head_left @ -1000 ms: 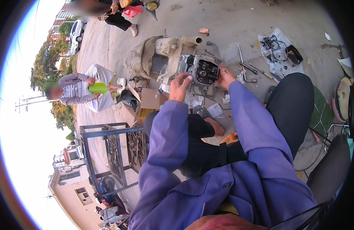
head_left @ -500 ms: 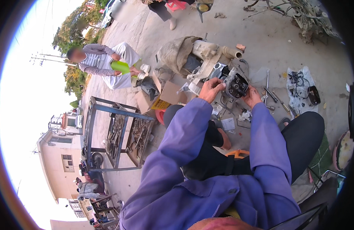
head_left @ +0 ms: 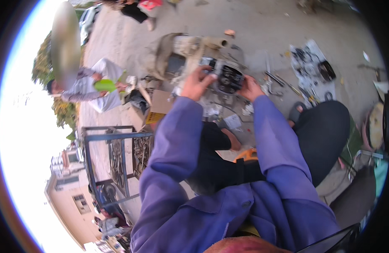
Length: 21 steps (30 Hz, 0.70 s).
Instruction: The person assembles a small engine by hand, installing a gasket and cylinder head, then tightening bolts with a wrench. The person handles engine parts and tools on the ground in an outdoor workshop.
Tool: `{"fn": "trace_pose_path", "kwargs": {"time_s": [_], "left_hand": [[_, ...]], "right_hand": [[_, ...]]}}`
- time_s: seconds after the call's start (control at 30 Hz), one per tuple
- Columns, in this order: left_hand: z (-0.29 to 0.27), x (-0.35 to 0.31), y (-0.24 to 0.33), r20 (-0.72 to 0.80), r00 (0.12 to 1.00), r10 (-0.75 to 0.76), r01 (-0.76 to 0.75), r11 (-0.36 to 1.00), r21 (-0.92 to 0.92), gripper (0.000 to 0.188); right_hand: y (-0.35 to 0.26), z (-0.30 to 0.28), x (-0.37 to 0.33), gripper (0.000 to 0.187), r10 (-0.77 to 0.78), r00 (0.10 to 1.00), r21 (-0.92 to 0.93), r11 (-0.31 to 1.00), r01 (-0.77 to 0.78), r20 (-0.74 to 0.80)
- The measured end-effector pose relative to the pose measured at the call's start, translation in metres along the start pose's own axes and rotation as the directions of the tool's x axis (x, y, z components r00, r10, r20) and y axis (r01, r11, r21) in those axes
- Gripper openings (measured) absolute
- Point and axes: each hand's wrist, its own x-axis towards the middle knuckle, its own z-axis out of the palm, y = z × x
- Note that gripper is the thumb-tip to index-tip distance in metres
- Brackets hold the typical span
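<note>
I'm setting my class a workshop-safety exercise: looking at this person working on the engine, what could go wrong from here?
A pinch is possible: the left hand and right hand are at opposite sides of the cylinder head, close to the engine.

Grit might get in, since the cylinder head's dark inside is uncovered.

Small parts on the plastic sheet could be knocked, lying near the right foot.

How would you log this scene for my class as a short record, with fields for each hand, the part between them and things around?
Left hand: at the left side of the engine part; blur hides the exact hold
Right hand: at its right side
Engine part: grey rim, dark inside
Right of hands: tools; pale sheet bearing small parts
Left of hands: cardboard box; metal rack
</note>
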Motion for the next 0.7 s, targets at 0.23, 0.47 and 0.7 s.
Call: {"fn": "trace_pose_path", "kwargs": {"time_s": [0.23, 0.47, 0.7], "left_hand": [[-0.007, 0.025, 0.035, 0.132, 0.991, 0.037, -0.077, 0.947, 0.312, 0.057], [-0.006, 0.068, 0.057, 0.177, 0.982, 0.063, -0.14, 0.876, 0.462, 0.053], [0.006, 0.103, 0.042, 0.403, 0.915, 0.03, -0.175, 0.928, 0.328, 0.052]], "right_hand": [[-0.003, 0.016, -0.046, 0.031, -0.095, 0.988, -0.043, 0.994, 0.101, 0.126], [-0.003, 0.004, -0.024, 0.025, -0.038, 0.975, 0.065, 0.998, 0.025, 0.219], [0.005, -0.003, -0.01, 0.026, -0.014, 0.961, 0.153, 0.988, -0.03, 0.275]]}}
